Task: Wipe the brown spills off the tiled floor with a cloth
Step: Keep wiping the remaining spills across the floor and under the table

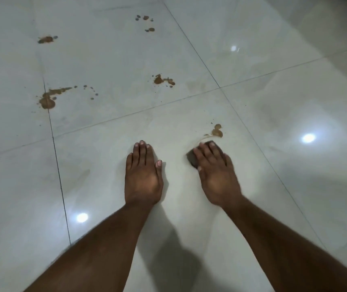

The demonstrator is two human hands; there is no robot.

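My right hand point(214, 171) presses a small dark brown cloth point(192, 158) flat against the pale tiled floor point(294, 175), fingers straight over it, so only the cloth's left edge shows. Just beyond its fingertips lies a brown spill point(217, 131) with a thin smear trailing toward the cloth. My left hand point(144, 173) rests flat on the floor to the left, fingers straight, holding nothing. Farther off are more brown spills: one in the middle point(162, 80), a large one at the left on a grout line point(49, 100), one at the far left point(46, 39), and small drops at the top point(146, 23).
Glossy white tiles with dark grout lines point(59, 165) fill the view. Ceiling lights reflect as bright spots point(308, 138) on the floor. My forearms cast shadows on the tile near the bottom.
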